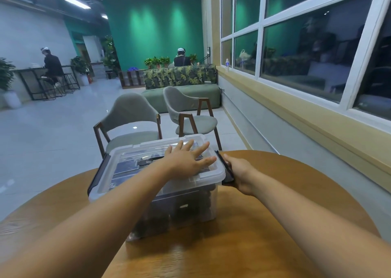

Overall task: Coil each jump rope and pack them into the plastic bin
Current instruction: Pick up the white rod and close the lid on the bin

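While the left hand (186, 161) lies flat on the lid (118, 172), I see the right hand (241, 174) gripping the plastic bin's (212, 201) side latch (229, 176).
Left fingers straight, spread, palm down on the clear lid; right fingers curled round the dark latch at the bin's right end. Bin sits on the round wooden table (275, 225), lid on, dark jump ropes (154, 218) showing through its clear wall.

Lidded bin (186, 205) blocks mid-table (275, 225); bare wood right, front
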Tool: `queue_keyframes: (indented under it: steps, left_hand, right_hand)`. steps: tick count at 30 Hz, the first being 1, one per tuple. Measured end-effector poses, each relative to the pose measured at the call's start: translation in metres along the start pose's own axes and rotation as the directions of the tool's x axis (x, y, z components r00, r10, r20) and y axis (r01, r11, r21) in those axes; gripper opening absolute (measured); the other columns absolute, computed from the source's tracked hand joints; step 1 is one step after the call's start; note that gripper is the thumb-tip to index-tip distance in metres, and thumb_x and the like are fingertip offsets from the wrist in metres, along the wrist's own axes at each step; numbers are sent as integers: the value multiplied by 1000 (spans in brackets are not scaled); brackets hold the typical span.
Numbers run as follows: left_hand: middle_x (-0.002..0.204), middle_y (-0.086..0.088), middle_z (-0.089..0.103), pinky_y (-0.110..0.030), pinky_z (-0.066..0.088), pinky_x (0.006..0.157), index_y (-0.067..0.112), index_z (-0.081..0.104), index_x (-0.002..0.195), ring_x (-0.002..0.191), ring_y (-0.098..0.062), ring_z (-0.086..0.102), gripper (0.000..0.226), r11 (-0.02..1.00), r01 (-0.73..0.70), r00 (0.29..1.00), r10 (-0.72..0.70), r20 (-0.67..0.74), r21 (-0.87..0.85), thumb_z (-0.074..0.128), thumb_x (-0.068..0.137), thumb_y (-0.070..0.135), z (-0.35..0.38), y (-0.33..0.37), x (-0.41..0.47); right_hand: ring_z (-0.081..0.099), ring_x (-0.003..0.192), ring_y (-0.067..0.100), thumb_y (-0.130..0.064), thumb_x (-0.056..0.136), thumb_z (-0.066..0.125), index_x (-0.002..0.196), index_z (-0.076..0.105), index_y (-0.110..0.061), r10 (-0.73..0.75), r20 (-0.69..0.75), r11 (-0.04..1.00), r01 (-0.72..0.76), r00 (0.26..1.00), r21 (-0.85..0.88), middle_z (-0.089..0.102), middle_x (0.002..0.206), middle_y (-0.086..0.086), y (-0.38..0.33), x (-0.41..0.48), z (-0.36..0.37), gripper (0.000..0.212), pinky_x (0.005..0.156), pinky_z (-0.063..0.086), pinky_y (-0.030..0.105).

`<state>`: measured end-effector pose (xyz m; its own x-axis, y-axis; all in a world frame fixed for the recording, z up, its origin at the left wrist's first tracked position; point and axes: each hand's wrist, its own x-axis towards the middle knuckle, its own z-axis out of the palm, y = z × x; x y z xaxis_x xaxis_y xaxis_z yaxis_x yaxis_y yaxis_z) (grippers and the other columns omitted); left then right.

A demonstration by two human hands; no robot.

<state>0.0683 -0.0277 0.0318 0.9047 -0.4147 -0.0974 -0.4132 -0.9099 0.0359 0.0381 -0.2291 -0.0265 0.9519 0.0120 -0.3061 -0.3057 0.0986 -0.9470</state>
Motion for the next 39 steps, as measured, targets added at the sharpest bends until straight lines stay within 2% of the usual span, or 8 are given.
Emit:
queue_keyframes:
  steps: [3,9,16,22,29,32,35,39]
  left_hand:
    - [175,0,-8,-67,-4,125,56,-11,158,160,-34,-11,89,1000,4,1000,-4,-4,3,7,78,89,1,0,1]
    - [175,0,-8,-65,-5,125,55,-10,159,160,-33,-12,90,1000,21,1000,-21,-7,-11,6,77,89,2,2,0]
    - [175,2,-6,-63,-6,126,48,-4,162,161,-31,-10,96,999,34,999,-35,-17,-31,9,78,91,3,2,-1]
    - [175,0,-4,-61,-6,127,48,1,163,161,-30,-11,82,998,44,998,-45,-31,-42,14,90,84,2,3,0]
    - [175,1,3,-60,1,128,45,11,164,161,-30,-3,85,998,29,998,-33,-62,-61,16,89,85,0,3,-2]
    - [174,3,17,-54,23,126,41,28,162,158,-29,23,74,987,-7,995,-10,-100,-163,34,98,76,-7,-10,-11]
    - [169,2,30,-47,40,118,35,36,159,146,-26,45,72,973,35,982,-76,-171,-227,46,97,71,-13,-33,-28]
    - [161,0,45,-47,44,114,32,44,156,139,-27,51,70,959,157,942,-217,-255,-236,51,97,69,-17,-73,-52]
  right_hand:
    - [74,105,33,-45,115,39,128,69,-14,-40,-48,999,41,998,14,76,113,15,-6,1,0,45,84,67,41]
    - [74,111,29,-49,116,36,133,68,-20,-121,-27,992,120,992,-31,77,118,10,-18,7,5,47,104,60,48]
    - [75,110,31,-51,115,35,134,69,-28,-132,38,989,134,991,-57,78,118,9,-22,3,30,45,99,62,53]
    - [47,148,33,-75,105,31,167,30,-37,-143,69,903,158,987,-400,43,166,5,-33,10,41,73,120,43,56]
    - [33,158,36,-80,101,33,170,17,-36,-144,62,828,155,988,-540,27,176,4,-37,7,39,84,124,35,60]
    - [37,156,37,-72,106,35,171,18,-27,-191,43,707,168,981,-687,27,175,6,-43,5,42,81,120,40,56]
    - [40,153,34,-69,106,36,168,28,-22,-358,83,447,248,930,-859,32,173,7,-49,7,48,78,121,42,55]
    - [19,163,28,-70,106,35,170,23,-22,-435,291,89,362,852,-928,20,177,5,-62,3,64,80,130,23,52]
